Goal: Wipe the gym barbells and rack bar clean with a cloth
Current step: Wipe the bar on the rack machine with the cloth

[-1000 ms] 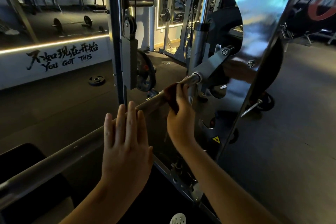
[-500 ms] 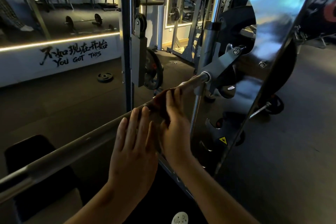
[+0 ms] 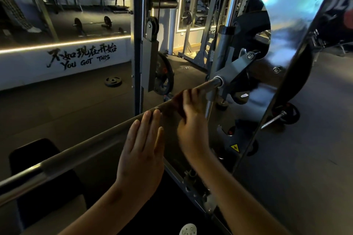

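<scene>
A long steel rack bar [image 3: 91, 147] runs from the lower left of the frame up to a grey bracket [image 3: 233, 70] at centre right. At centre, the right hand [image 3: 191, 126] curls over a dark red cloth [image 3: 176, 103], wrapping it round the bar, likely to rub the metal. The left hand [image 3: 142, 154] lies flat just below, fingers straight and together, fingertips at the bar, perhaps steadying it; contact is unclear.
</scene>
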